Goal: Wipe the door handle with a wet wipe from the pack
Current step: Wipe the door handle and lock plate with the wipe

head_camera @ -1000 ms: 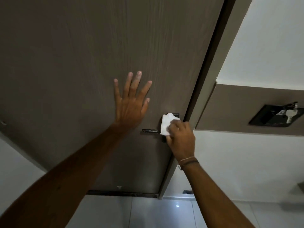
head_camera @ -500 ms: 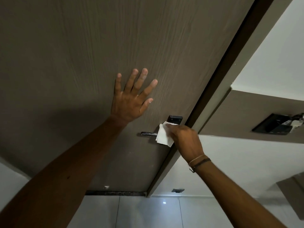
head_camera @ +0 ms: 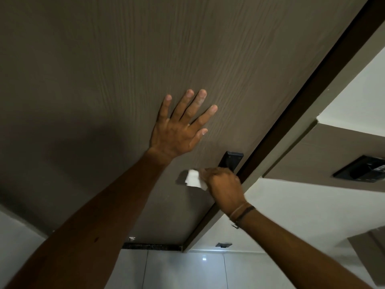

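Observation:
A white wet wipe (head_camera: 194,180) is pinched in my right hand (head_camera: 224,185) and lies over the lever of the door handle, hiding most of it. Only the lever's blurred left tip (head_camera: 181,176) and the black lock plate (head_camera: 230,160) above my knuckles show. My left hand (head_camera: 181,126) rests flat on the brown wood-grain door (head_camera: 104,80), fingers spread, up and left of the handle. The wipe pack is not in view.
The dark door frame (head_camera: 302,105) runs diagonally to the right of the handle. A black wall-mounted holder (head_camera: 360,170) sits on a brown panel at the right. White wall and glossy floor tiles (head_camera: 187,272) lie below the door.
My right hand has slid the wipe left along the lever, covering nearly all of it. The view has tilted further, and my left hand stays pressed on the door.

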The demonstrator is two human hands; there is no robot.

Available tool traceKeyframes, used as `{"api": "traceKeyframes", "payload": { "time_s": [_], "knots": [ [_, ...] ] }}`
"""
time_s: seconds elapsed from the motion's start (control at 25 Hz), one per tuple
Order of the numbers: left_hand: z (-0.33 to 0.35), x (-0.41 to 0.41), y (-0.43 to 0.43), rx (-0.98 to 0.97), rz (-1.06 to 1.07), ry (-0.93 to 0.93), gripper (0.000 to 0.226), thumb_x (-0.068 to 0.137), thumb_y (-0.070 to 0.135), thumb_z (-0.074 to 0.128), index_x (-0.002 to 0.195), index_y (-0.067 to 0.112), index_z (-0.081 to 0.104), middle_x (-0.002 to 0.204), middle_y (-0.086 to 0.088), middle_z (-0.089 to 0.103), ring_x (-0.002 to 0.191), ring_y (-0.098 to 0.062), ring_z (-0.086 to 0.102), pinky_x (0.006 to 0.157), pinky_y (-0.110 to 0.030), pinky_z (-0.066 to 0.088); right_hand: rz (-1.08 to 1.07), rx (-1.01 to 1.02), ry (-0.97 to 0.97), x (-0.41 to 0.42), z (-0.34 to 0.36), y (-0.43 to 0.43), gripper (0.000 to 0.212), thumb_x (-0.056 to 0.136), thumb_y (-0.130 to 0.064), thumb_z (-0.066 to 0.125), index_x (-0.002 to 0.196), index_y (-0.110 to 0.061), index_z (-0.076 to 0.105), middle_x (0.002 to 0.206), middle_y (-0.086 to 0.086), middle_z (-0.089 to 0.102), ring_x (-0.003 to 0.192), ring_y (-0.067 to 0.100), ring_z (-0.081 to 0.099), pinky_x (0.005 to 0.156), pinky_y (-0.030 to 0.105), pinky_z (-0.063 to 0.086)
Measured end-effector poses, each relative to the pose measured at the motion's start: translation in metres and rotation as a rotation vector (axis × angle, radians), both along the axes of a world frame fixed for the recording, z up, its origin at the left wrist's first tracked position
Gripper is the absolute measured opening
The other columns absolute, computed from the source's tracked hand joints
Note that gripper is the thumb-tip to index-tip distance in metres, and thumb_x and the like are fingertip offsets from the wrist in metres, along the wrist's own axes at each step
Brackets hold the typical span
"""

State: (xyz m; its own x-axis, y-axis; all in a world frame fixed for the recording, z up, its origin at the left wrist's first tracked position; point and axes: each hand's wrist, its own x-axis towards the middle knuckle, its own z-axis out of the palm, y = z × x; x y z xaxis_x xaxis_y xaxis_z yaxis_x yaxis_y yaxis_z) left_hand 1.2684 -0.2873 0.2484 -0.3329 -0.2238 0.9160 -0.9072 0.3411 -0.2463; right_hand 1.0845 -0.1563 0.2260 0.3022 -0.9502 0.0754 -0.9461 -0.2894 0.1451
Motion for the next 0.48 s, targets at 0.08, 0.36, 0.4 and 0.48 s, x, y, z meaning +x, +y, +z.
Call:
{"api": "traceKeyframes", "payload": {
  "time_s": [0.08, 0.36, 0.4, 0.48],
  "knots": [
    [0.000, 0.001, -0.001, -0.007, 0.004, -0.007, 0.085, 0.114, 0.057, 0.044, 0.177, 0.030, -0.006, 0.181, -0.009, 0.002, 0.171, -0.027, -0.025, 0.136, -0.059, -0.015, 0.068, 0.008, -0.136, 0.023, -0.001, -0.007, 0.032, 0.094, -0.018, 0.069, 0.126, -0.016, 0.069, 0.113, 0.011, 0.077, 0.101, 0.030, 0.074, 0.089, 0.040, 0.060],
    [-0.003, -0.003, -0.004, -0.030, -0.005, 0.007, 0.083, 0.113, 0.056, 0.045, 0.178, 0.031, 0.000, 0.186, -0.008, -0.020, 0.173, -0.027, -0.018, 0.137, -0.060, -0.012, 0.066, -0.114, 0.233, -0.032, 0.015, 0.005, 0.072, 0.045, -0.013, 0.102, 0.112, -0.011, 0.077, 0.111, 0.017, 0.079, 0.107, 0.035, 0.074, 0.105, 0.051, 0.051],
    [-0.002, -0.003, -0.004, -0.035, -0.008, 0.010, 0.083, 0.113, 0.056, 0.045, 0.178, 0.031, 0.000, 0.186, -0.008, -0.019, 0.173, -0.027, -0.017, 0.138, -0.060, -0.011, 0.039, -0.082, 0.243, -0.021, 0.013, 0.004, 0.071, 0.048, -0.014, 0.101, 0.114, -0.012, 0.076, 0.111, 0.016, 0.079, 0.107, 0.036, 0.074, 0.106, 0.051, 0.050],
    [-0.002, -0.002, -0.005, -0.036, -0.020, 0.015, 0.083, 0.113, 0.056, 0.045, 0.178, 0.031, 0.000, 0.186, -0.008, -0.018, 0.173, -0.027, -0.017, 0.137, -0.060, -0.010, 0.037, -0.035, 0.193, 0.001, 0.008, 0.002, 0.068, 0.063, -0.014, 0.095, 0.127, -0.014, 0.070, 0.114, 0.014, 0.079, 0.106, 0.037, 0.074, 0.108, 0.051, 0.047]
  ]
}}
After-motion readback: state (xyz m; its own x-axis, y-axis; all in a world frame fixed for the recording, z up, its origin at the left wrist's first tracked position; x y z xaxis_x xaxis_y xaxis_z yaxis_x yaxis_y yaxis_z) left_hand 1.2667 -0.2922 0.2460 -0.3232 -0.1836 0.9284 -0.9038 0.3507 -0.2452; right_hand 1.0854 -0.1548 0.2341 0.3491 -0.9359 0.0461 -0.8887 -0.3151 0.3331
